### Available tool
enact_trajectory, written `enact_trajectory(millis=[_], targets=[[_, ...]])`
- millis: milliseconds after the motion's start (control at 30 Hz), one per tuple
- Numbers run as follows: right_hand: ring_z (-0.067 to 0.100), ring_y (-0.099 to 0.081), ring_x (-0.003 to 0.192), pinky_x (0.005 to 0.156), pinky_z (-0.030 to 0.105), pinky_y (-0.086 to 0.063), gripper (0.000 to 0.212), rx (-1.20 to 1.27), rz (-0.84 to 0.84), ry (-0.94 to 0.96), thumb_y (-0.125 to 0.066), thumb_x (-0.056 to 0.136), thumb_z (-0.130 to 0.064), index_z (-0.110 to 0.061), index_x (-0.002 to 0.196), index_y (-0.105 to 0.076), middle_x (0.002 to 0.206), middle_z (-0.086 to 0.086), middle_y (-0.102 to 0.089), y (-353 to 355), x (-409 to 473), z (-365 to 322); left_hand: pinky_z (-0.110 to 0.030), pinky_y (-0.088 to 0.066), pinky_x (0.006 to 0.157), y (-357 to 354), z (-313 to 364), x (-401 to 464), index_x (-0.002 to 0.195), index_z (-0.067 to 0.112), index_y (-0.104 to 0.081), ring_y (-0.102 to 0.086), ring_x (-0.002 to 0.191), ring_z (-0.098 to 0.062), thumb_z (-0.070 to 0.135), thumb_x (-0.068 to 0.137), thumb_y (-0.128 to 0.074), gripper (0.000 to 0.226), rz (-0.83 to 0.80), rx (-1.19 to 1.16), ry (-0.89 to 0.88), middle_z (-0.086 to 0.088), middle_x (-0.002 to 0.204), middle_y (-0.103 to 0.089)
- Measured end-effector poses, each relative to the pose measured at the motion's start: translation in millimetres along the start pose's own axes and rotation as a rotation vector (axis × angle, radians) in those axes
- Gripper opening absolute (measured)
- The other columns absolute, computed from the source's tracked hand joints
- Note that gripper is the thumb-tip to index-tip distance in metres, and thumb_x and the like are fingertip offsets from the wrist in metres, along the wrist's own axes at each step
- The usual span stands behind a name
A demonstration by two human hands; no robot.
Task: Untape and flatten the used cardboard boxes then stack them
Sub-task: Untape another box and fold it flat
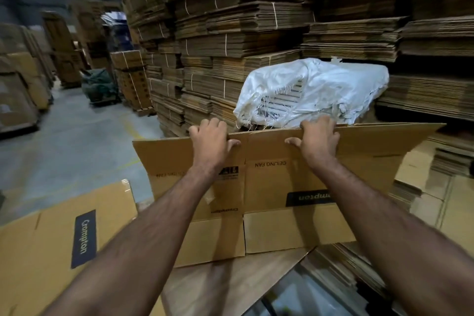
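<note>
Flattened ceiling-fan carton (269, 187) stood on edge in the middle of the scene, its printed face toward the camera and upside down, its lower flaps resting on loose cardboard sheets near the person. Nearer on the left lay another Crompton carton (64, 238), flat on the floor. Both hands gripped the top edge of the upright carton. The left hand (210, 141) had its fingers hooked over the far side of the edge with the thumb pressed on the near face. The right hand (318, 138) held the same way further right, fingers curled over the edge and thumb spread out to the left along the panel.

Just beyond the top edge sat a torn white woven sack (313, 90) wrapped around a bundle, resting on low piles. Behind it rose tall stacks of tied flattened boxes (230, 33), and more stacks stood far off on the left across the concrete floor (77, 136).

Judging from this, the carton looked ready to be carried to a stack. Held only by its upper edge, the sheet could buckle at a crease and swing open. The frayed sack threads could also snag the edge if the carton were pushed forward, and the loose sheets underfoot could slide.
</note>
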State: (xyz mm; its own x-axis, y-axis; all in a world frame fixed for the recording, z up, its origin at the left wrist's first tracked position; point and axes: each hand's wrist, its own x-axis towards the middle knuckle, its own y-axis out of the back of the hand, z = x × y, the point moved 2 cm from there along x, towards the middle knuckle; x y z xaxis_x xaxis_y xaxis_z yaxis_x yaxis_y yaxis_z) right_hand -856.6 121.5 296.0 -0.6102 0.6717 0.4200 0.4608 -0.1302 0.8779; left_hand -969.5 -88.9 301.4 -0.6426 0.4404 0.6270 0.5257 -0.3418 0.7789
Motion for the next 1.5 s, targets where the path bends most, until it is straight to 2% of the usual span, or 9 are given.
enact_trajectory(millis=[400,533,667,800,900,1000,1133,1333,1500], targets=[[0.031,-0.027,0.136,0.106,0.068,-0.030,0.070,0.402,-0.015,0.181,-0.059,0.077,-0.071,-0.021,0.127,-0.060,0.129,0.012,-0.051,-1.8,-17.9,-58.4,-0.036,-0.030,0.091,14.5,-3.3,-1.5,0.104,0.023,-0.060,-0.047,0.105,-0.016,0.063,0.082,-0.058,0.046,0.148,-0.086,-0.022,0.005,0.109,-0.057],[0.029,-0.034,0.131,0.105,0.070,-0.030,0.069,0.399,-0.034,0.177,-0.061,0.071,-0.072,-0.018,0.113,-0.066,0.121,0.009,-0.057,2.3,-15.4,-60.7,-0.046,-0.022,0.110,14.3,-22.8,-5.8,0.114,0.023,-0.060,-0.033,0.130,-0.022,0.059,0.084,-0.057,0.047,0.119,-0.097,-0.026,-0.003,0.134,-0.047],[0.029,-0.040,0.124,0.102,0.068,-0.035,0.070,0.387,-0.019,0.151,-0.054,0.068,-0.076,-0.018,0.105,-0.067,0.112,0.008,-0.059,2.3,-13.6,-53.7,-0.057,0.007,0.111,12.2,-73.8,-25.3,0.147,0.018,-0.029,0.000,0.148,-0.040,0.062,0.077,-0.066,0.091,0.197,-0.059,0.220,-0.022,0.159,-0.007],[0.032,-0.051,0.110,0.095,0.058,-0.046,0.068,0.379,0.015,0.143,-0.059,0.071,-0.073,-0.012,0.099,-0.069,0.094,0.008,-0.060,11.5,-5.6,-52.2,-0.057,-0.016,0.118,-1.0,-137.9,-44.6,0.155,0.015,0.003,-0.015,0.147,-0.037,0.046,0.083,-0.072,0.109,0.069,-0.459,0.483,-0.020,0.161,-0.009],[0.022,-0.055,0.077,0.070,0.032,-0.045,0.048,0.379,0.054,0.209,-0.066,0.074,-0.065,-0.019,0.068,-0.055,0.066,-0.002,-0.050,24.2,-2.3,-59.1,-0.040,-0.048,0.098,-9.1,-163.7,-54.9,0.144,0.015,-0.031,-0.055,0.123,-0.029,0.041,0.087,-0.069,0.073,-0.075,-0.855,0.492,-0.011,0.135,-0.055],[0.022,-0.051,0.078,0.067,0.029,-0.033,0.050,0.384,0.112,0.277,-0.067,0.076,-0.065,-0.026,0.061,-0.039,0.065,-0.002,-0.047,34.8,2.6,-66.7,-0.029,-0.054,0.082,-0.9,-180.6,-62.8,0.125,0.016,-0.058,-0.065,0.105,-0.018,0.040,0.087,-0.071,0.047,-0.140,-1.052,0.445,0.000,0.116,-0.067],[0.029,-0.050,0.096,0.078,0.041,-0.042,0.051,0.367,0.173,0.346,-0.064,0.077,-0.069,-0.018,0.079,-0.056,0.087,0.005,-0.051,38.9,10.9,-74.4,-0.019,-0.056,0.074,11.7,-194.1,-68.8,0.125,0.015,-0.057,-0.068,0.098,-0.013,0.018,0.086,-0.073,0.043,-0.452,-1.261,0.350,0.001,0.113,-0.069],[0.032,-0.046,0.123,0.102,0.037,-0.037,0.033,0.406,0.046,0.358,-0.066,0.093,-0.029,-0.010,0.120,-0.064,0.127,0.016,-0.051,27.5,0.5,-93.6,-0.017,-0.049,0.067,26.8,-193.1,-62.6,0.093,0.018,-0.065,-0.060,0.067,0.006,0.007,0.093,-0.064,0.010,-0.296,-1.086,0.225,0.006,0.084,-0.065],[0.029,-0.044,0.127,0.104,0.037,-0.036,0.040,0.373,0.060,0.385,-0.063,0.094,-0.028,-0.013,0.130,-0.057,0.129,0.013,-0.053,19.8,-32.8,-97.1,-0.013,-0.041,0.056,25.9,-186.0,-67.8,0.093,0.014,-0.065,-0.052,0.056,0.011,0.009,0.095,-0.061,0.006,-0.250,-1.067,0.222,0.008,0.076,-0.060]])
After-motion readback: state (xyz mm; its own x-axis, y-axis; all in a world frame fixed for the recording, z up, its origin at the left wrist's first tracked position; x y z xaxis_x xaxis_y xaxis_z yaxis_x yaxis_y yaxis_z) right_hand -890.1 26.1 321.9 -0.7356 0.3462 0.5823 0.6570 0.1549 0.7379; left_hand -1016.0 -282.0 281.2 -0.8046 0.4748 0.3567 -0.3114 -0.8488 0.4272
